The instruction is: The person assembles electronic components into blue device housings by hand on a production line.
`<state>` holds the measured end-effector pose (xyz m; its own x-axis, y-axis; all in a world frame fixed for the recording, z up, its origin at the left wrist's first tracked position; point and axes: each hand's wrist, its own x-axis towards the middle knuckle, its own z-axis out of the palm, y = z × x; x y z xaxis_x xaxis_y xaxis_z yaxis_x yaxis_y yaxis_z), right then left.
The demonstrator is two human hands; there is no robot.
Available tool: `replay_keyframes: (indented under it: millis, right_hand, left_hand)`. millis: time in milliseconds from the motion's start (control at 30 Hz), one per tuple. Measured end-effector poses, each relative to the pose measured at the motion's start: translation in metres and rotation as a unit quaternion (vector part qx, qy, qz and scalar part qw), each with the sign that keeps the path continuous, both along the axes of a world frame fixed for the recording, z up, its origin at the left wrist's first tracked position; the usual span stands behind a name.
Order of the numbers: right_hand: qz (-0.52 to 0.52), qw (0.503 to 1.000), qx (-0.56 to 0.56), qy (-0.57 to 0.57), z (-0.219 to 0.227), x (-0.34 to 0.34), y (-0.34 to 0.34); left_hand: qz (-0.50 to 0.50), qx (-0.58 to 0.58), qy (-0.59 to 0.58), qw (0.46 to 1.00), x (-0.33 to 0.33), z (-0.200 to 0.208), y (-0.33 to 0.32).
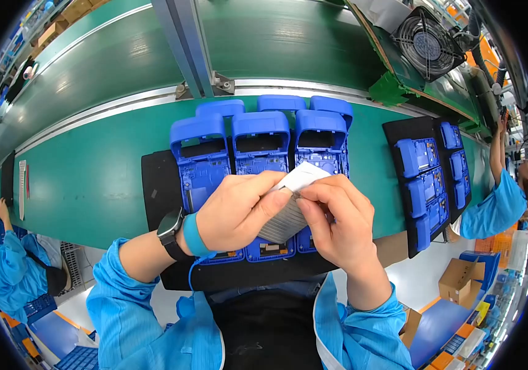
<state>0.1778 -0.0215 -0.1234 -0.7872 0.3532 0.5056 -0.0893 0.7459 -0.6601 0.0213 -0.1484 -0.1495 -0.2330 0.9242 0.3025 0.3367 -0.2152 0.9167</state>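
Between my hands is a sheet of grey strips (281,221), its white backing (304,176) turned up at the top. My left hand (230,206) is closed on the sheet's upper left part, the thumb pressed along it. The fingers of my right hand (341,216) pinch at its upper right edge; any small piece between the fingertips is hidden. Below the sheet, blue plastic housings (205,179) with raised frame-like ends stand in rows on a black mat (159,185). My hands and the sheet cover several housings in part.
More blue housings (421,157) lie on a second black mat (396,132) to the right. A metal post (184,46) rises behind the green bench (91,179). A black fan (427,43) stands far right. Co-workers in blue sleeves (495,206) work at both sides.
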Motion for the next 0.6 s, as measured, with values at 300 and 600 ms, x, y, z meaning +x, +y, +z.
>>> replay_keyframes:
  millis: [300, 600]
  right_hand:
    - [-0.013, 0.998, 0.048, -0.033, -0.008, -0.015, 0.01]
    - [0.082, 0.997, 0.003, -0.001, -0.016, -0.031, 0.025]
  left_hand:
    - [0.005, 0.011, 0.014, 1.0, -0.007, 0.001, 0.013]
    - [0.103, -0.067, -0.135, 0.983, -0.021, -0.006, 0.015]
